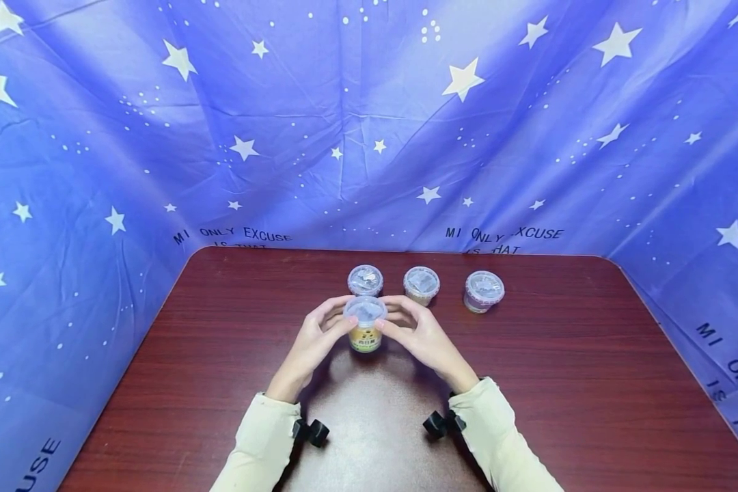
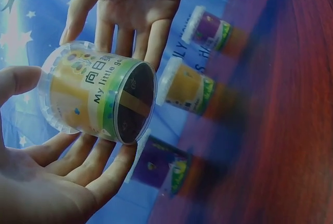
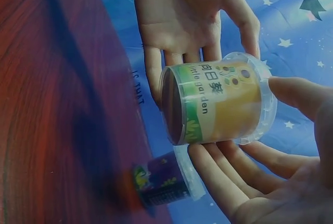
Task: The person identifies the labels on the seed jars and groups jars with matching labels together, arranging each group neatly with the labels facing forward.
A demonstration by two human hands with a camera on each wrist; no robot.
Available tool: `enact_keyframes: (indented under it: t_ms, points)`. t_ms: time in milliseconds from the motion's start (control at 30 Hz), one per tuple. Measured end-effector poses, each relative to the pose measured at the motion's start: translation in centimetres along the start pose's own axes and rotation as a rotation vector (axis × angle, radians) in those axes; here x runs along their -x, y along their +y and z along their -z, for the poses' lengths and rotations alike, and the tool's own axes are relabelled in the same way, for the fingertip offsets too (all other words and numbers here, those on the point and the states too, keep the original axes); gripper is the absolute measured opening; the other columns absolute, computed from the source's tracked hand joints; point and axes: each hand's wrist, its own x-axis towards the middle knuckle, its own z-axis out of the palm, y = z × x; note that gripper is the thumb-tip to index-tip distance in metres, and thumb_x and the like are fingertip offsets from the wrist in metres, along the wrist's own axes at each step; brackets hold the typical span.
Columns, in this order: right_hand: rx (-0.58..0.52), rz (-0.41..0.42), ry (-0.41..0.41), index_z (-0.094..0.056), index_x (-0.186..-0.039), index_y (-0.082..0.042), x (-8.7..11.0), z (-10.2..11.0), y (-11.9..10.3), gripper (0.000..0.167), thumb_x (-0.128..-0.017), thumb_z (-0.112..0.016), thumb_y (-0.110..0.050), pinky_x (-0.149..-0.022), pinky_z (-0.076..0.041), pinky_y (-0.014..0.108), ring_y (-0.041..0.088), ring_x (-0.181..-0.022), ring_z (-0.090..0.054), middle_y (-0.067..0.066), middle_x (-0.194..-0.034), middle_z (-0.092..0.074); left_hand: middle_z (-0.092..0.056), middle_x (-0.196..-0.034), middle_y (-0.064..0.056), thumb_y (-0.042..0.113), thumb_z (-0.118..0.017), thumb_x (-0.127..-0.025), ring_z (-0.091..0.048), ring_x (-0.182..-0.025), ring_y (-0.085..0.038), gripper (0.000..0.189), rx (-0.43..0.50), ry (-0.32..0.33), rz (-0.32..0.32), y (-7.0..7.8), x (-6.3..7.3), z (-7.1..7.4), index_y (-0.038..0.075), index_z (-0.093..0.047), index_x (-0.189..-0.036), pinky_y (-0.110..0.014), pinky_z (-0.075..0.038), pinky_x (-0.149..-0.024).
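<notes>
A small clear plastic tub [image 1: 365, 335] with a lid and a yellow and green "My little garden" label is upright between the two hands, lifted off the table. My left hand [image 1: 320, 335] grips it from the left, thumb near the lid rim and fingers around its side. From the right, my right hand [image 1: 418, 335] holds it in the same manner. The wrist views show the tub's dark bottom. Just behind it stands a purple-labelled tub [image 2: 158, 162], partly covered in the head view. A yellow-labelled tub [image 1: 421, 287] stands to the right of that one.
Another purple-labelled tub [image 1: 484, 292] stands farthest right in the back row. All the standing tubs are on a dark red wood-grain table [image 1: 590, 383]. A blue curtain with white stars [image 1: 344, 171] surrounds the table's back and sides.
</notes>
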Motion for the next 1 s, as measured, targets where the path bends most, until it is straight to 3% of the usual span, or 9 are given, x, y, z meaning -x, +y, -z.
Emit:
enact_keyframes:
  t_ms: [500,1000]
  points:
    - [0.036,-0.057,-0.048,-0.057,-0.131,-0.004,-0.4,-0.3,1.4,0.043,-0.093,-0.070,-0.016,-0.089,-0.053,0.027,0.032,-0.118,-0.062,0.019,-0.127,-0.063,-0.059,-0.133,-0.020,0.011,-0.065,-0.094,-0.061,-0.116,-0.018,0.049,0.011,-0.058,0.042,-2.2,-0.4,1.1,0.002,-0.050,-0.140,-0.026,-0.050,-0.097]
    - [0.045,-0.039,-0.034,-0.057,-0.130,0.000,-0.9,-0.3,3.0,0.046,-0.088,-0.074,-0.010,-0.089,-0.054,0.024,0.034,-0.118,-0.061,0.021,-0.126,-0.063,-0.056,-0.140,-0.018,0.007,-0.067,-0.092,-0.055,-0.126,-0.027,0.053,-0.006,-0.093,0.041,-3.7,-1.3,1.6,0.003,-0.049,-0.141,-0.025,-0.050,-0.097]
